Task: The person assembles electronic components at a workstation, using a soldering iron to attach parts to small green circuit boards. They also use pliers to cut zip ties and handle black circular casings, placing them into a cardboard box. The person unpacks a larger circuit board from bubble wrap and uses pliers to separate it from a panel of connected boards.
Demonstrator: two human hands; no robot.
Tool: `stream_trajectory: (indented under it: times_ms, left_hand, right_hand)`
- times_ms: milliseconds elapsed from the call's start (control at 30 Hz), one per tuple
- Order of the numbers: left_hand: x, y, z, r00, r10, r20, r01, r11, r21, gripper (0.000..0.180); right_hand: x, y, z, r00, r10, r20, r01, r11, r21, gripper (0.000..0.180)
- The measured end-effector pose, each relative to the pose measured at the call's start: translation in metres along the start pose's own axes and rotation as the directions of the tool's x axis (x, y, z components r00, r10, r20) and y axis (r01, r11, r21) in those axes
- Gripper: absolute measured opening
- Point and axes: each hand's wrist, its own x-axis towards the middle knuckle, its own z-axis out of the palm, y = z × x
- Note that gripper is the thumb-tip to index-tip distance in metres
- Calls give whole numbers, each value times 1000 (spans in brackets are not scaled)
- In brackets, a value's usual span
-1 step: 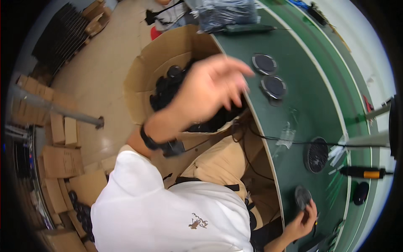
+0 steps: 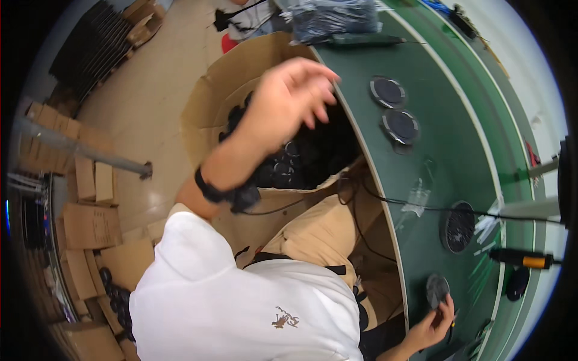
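My left hand (image 2: pixel 288 99) hangs over a large open cardboard box (image 2: pixel 220 75), close to the workbench edge. Its fingers are loosely bent and apart, a little blurred, with nothing visible in them. Black round-ended parts (image 2: pixel 280 171) lie inside the box, partly covered by my forearm. At the near right of the green workbench (image 2: pixel 391 186), my right hand (image 2: pixel 430 330) pinches the rim of a thin dark grey disc (image 2: pixel 438 290). Two dark round pieces with silvery rims (image 2: pixel 388 91) sit farther along the bench. A black ribbed round piece (image 2: pixel 459 227) rests nearer the right hand.
A black cable (image 2: pixel 433 209) crosses the bench past clear plastic film (image 2: pixel 416 195). Beside green and white ties (image 2: pixel 481 274) is a black-and-orange tool (image 2: pixel 524 259). A plastic-bagged bundle (image 2: pixel 334 21) and a long dark driver-like tool (image 2: pixel 367 40) are at the far end. Cartons (image 2: pixel 90 225) stand left.
My left hand has moved up and left, away from the rimmed pieces and farther over the box. The view has shifted slightly. My right hand keeps its hold on the disc.
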Motion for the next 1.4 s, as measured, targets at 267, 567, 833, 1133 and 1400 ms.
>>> stream_trajectory:
  times_ms: [267,567,833,1133,1400]
  left_hand:
    - [57,-263,-193,485,-874,40,220,166,961,38]
    - [-101,-450,-214,418,-877,237,-166,183,969,56]
    - [-129,-463,-188,448,-881,152,-203,65,977,31]
    - [21,-298,-205,669,-659,344,74,520,851,34]
    - [98,-44,-112,978,-33,207,-35,948,317,20]
  right_hand:
    - [-7,-7,15,998,-65,8,60,855,-515,7]
    - [4,-16,27,987,-109,122,159,797,-582,25]
    - [4,-18,30,995,-54,88,97,787,-609,24]
    - [0,-8,18,998,-40,43,57,833,-550,20]
    - [-13,9,8,993,117,34,-91,901,-424,18]
